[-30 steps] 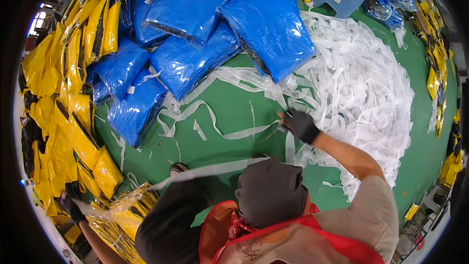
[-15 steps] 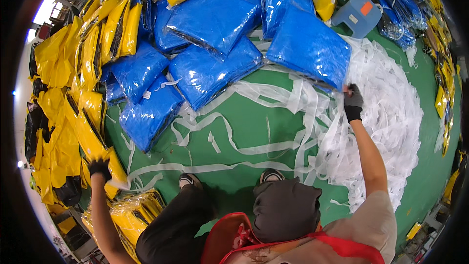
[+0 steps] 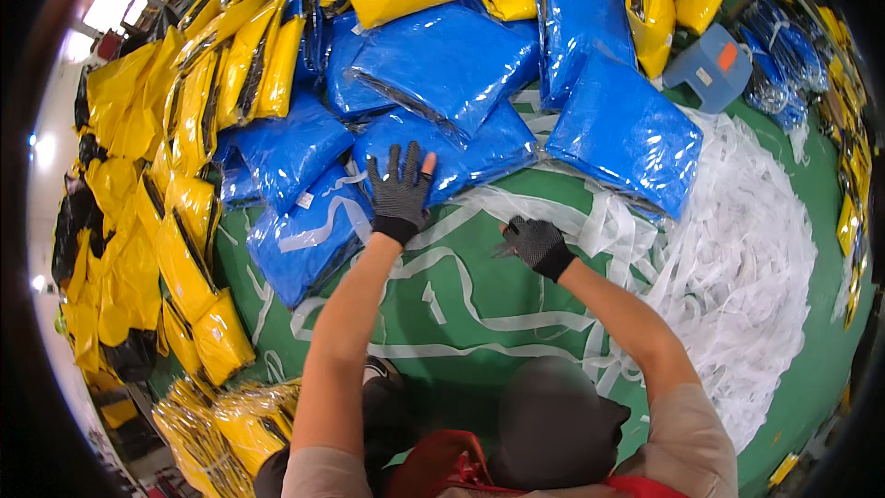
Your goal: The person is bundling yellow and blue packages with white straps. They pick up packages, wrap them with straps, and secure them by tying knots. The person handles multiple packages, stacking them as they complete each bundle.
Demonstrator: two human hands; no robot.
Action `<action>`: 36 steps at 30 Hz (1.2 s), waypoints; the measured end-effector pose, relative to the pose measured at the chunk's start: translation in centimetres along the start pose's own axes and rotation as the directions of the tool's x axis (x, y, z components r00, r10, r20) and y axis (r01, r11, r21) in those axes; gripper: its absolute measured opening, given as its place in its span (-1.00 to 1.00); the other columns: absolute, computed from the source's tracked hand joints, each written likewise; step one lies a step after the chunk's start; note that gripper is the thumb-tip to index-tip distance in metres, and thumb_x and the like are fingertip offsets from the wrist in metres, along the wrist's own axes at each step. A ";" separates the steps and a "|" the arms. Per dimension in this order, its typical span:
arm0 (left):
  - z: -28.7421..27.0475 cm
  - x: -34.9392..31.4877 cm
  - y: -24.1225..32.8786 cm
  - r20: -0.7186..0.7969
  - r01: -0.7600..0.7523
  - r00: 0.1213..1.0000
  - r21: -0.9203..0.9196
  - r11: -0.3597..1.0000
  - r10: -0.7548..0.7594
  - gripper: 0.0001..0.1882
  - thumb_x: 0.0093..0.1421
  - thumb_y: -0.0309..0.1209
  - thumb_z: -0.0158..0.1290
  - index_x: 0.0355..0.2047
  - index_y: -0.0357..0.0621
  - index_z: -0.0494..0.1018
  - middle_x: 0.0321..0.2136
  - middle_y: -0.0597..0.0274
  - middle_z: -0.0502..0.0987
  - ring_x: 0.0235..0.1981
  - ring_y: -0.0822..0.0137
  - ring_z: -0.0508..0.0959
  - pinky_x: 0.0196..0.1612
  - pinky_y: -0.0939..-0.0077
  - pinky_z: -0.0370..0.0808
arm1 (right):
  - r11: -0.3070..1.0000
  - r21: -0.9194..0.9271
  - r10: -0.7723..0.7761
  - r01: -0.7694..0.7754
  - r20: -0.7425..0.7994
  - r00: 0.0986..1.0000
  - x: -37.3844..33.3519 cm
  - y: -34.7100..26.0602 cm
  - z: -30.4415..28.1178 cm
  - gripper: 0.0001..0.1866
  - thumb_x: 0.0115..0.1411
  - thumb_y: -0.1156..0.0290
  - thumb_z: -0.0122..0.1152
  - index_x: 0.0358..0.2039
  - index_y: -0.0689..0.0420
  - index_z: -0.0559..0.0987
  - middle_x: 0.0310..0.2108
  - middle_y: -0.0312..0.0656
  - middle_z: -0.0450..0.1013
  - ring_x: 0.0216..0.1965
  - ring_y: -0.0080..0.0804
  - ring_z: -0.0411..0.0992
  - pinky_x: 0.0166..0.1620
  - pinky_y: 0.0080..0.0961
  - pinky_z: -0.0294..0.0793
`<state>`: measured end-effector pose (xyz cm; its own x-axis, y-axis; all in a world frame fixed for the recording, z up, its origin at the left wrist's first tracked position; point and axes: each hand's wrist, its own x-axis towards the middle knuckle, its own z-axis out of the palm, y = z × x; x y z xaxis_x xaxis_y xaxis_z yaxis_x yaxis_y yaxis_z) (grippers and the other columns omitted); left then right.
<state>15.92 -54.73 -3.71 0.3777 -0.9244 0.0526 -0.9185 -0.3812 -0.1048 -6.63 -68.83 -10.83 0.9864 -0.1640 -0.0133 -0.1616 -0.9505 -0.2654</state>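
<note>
My left hand [image 3: 402,186], in a dark fingertip-less work glove, is open with its fingers spread. It lies over the near edge of a blue plastic-wrapped package [image 3: 475,152]. Beside it, a white strip [image 3: 318,229] is draped across another blue package [image 3: 293,267]. My right hand [image 3: 536,244], gloved the same way, is closed above the white strips on the floor. Something small and dark pokes out by its fingers, too blurred to name. Nearest to that hand on the far side is a large blue wrapped package [image 3: 627,134].
Yellow wrapped packages [image 3: 189,254] are piled along the left and far side, with a bundled yellow stack [image 3: 226,424] near left. A big heap of white strips [image 3: 737,286] covers the right. A blue-grey plastic container [image 3: 708,69] stands far right. Loose strips trail over the green floor [image 3: 484,281].
My left hand has come from the yellow packages at the left to the blue ones. My right hand has left the large blue package's corner and moved left, nearer the middle.
</note>
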 end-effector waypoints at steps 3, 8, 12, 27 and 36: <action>1.6 -0.8 -6.6 0.014 0.048 0.999 0.028 0.998 -0.048 -0.33 -0.19 -0.17 0.17 -0.01 -0.03 0.30 -0.03 0.09 0.35 -0.03 0.10 0.37 0.04 0.03 0.23 | 0.993 0.106 -0.006 0.053 -0.400 0.917 5.8 1.7 2.2 -0.73 0.17 0.21 -0.07 -0.34 0.16 0.45 -0.53 -0.05 0.42 -0.54 -0.18 0.44 -0.53 -0.21 0.41; -4.2 2.6 -12.3 -0.108 0.303 0.944 -0.092 0.949 -0.312 -0.65 0.03 -0.15 0.04 -0.26 -0.11 0.45 -0.37 0.04 0.51 -0.36 0.03 0.51 -0.34 0.22 0.45 | 0.920 0.004 0.393 -0.393 -0.045 0.919 14.0 10.3 1.6 -0.07 -0.16 0.01 0.27 0.15 0.19 0.10 0.05 0.08 0.20 -0.34 -0.06 0.46 -0.30 -0.21 0.44; -6.6 3.9 -13.7 -0.230 0.241 0.933 -0.174 0.955 -0.278 -0.67 -0.01 -0.20 0.09 -0.32 -0.17 0.49 -0.41 0.00 0.52 -0.40 0.02 0.52 -0.32 0.28 0.45 | 0.908 0.095 0.419 -0.409 -0.261 0.870 15.9 12.7 1.2 -0.01 -0.33 -0.12 0.35 0.07 0.17 0.21 0.10 0.04 0.14 -0.25 -0.05 0.44 -0.24 -0.23 0.45; -0.1 -3.8 -8.2 -0.284 0.253 0.919 -0.112 0.961 -0.275 -0.68 0.03 -0.31 0.03 -0.22 -0.18 0.40 -0.27 0.03 0.44 -0.25 0.01 0.44 -0.22 0.22 0.40 | -0.401 -0.311 0.901 -0.862 -0.304 -0.309 -61.4 28.6 -26.9 -0.62 0.14 0.08 -0.10 -0.15 0.00 0.50 -0.09 -0.10 0.40 -0.07 -0.16 0.38 -0.07 -0.35 0.38; 2.5 -9.2 6.2 -0.101 -0.117 0.990 -0.181 0.976 0.100 -0.31 -0.09 -0.27 0.14 0.06 -0.17 0.19 0.04 -0.10 0.23 0.05 -0.11 0.23 0.11 0.03 0.12 | 0.284 -0.674 0.882 -0.682 -0.094 0.461 -36.4 18.4 -27.4 -0.81 -0.02 0.30 0.10 -0.35 0.01 0.51 -0.43 -0.12 0.48 -0.38 -0.16 0.46 -0.35 -0.25 0.42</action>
<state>7.04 -48.64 -7.35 0.2700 -0.9523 0.1423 -0.9624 -0.2622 0.0712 -46.36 -87.61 11.19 0.3093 -0.9391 -0.1497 -0.7391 -0.3364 0.5836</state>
